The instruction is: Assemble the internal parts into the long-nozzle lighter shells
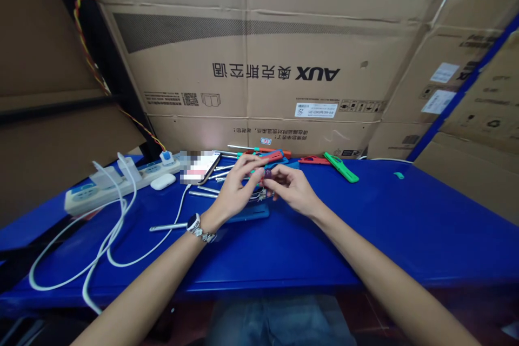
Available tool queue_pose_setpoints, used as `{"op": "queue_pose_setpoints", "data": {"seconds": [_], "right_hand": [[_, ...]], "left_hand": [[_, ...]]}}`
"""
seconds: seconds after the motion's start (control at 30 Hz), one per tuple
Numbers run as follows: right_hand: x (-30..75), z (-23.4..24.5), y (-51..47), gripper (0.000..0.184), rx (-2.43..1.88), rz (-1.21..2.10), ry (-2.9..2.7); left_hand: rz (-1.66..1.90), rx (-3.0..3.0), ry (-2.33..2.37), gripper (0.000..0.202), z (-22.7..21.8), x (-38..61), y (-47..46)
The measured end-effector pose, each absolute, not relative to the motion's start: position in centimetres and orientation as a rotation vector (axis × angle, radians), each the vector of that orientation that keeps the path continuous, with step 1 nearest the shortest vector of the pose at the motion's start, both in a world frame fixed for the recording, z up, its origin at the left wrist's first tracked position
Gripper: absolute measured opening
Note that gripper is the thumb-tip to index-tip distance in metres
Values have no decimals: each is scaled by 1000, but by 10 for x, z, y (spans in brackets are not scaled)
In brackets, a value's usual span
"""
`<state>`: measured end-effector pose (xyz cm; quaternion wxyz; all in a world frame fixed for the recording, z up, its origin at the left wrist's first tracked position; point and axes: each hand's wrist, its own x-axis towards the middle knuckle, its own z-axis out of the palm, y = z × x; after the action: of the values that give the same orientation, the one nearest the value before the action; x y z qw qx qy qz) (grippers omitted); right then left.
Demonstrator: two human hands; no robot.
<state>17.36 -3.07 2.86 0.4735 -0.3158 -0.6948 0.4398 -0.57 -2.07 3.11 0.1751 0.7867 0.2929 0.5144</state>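
My left hand (237, 186) and my right hand (295, 190) meet above the middle of the table, fingers bent and closed. Between their fingertips is a small dark purple piece (268, 173) with a bit of red beside it; its kind cannot be made out. Thin pale wires or small metal parts (261, 194) show just below the fingertips. Under my left wrist lies a blue long-necked lighter (251, 213), its metal tube pointing left. Behind my hands is a pile of similar lighters, including a red one (272, 156), partly hidden by my fingers.
To the right of the pile lie a red handle (314, 160) and a green handle (341, 167). At left are a power strip (133, 181), white cables (115, 227), a white case (162, 181) and a phone (203, 166). A cardboard wall (267, 38) stands behind the blue table (405, 216).
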Motion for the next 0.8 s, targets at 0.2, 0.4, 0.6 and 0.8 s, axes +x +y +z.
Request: {"op": "queue_pose_setpoints", "data": {"seconds": [0.2, 0.4, 0.6, 0.8], "right_hand": [[166, 20, -18, 41, -790, 926, -1729], [163, 21, -24, 32, -855, 796, -1723], [171, 27, -37, 34, -830, 788, -1837], [174, 43, -32, 35, -759, 1094, -1736]], "left_hand": [[882, 2414, 1078, 24, 6, -26, -28], [701, 2373, 1113, 29, -8, -18, -33], [742, 2312, 1095, 28, -8, -16, -34], [733, 2287, 1101, 29, -10, -16, -32]]}}
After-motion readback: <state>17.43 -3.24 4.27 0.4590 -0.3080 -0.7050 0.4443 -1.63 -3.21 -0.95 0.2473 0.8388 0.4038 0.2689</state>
